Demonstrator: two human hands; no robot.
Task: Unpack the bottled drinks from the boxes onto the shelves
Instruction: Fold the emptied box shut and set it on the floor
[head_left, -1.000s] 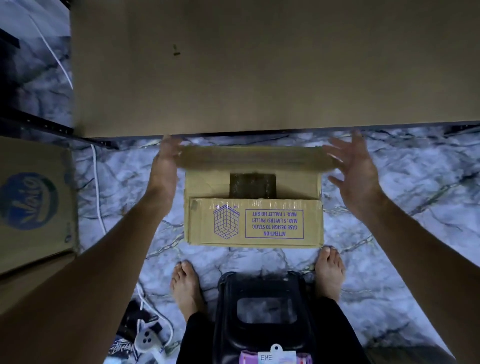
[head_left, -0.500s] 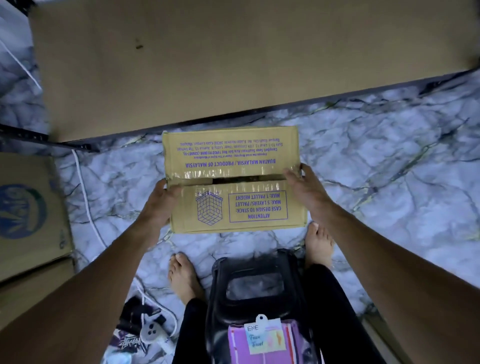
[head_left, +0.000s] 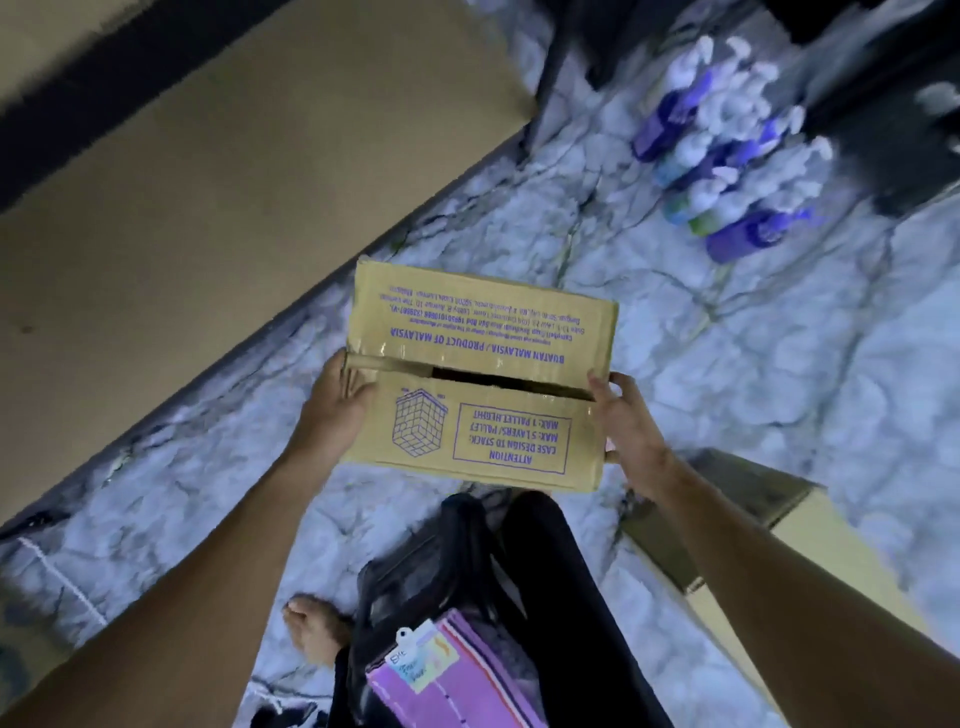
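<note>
A tan cardboard box (head_left: 483, 374) with purple print hangs above the marble floor, its top flaps folded shut with a narrow dark gap between them. My left hand (head_left: 337, 410) grips its left end, thumb at the flap edge. My right hand (head_left: 631, 436) grips its right end, fingers curled round the side. A cluster of bottles (head_left: 727, 156) with white tops and blue and purple labels stands on the floor at the upper right, blurred. The broad brown shelf board (head_left: 218, 208) runs diagonally across the upper left.
A black plastic stool (head_left: 415, 561) with a pink cloth (head_left: 457, 680) on it sits between my legs. An open cardboard box (head_left: 779, 535) lies on the floor at the right. A white cable (head_left: 57, 582) crosses the floor at lower left. Dark shelving (head_left: 893, 114) stands behind the bottles.
The box's flaps went from open to folded shut, both hands took its ends, and it is lifted off the floor. My view has swung right, showing the bottles.
</note>
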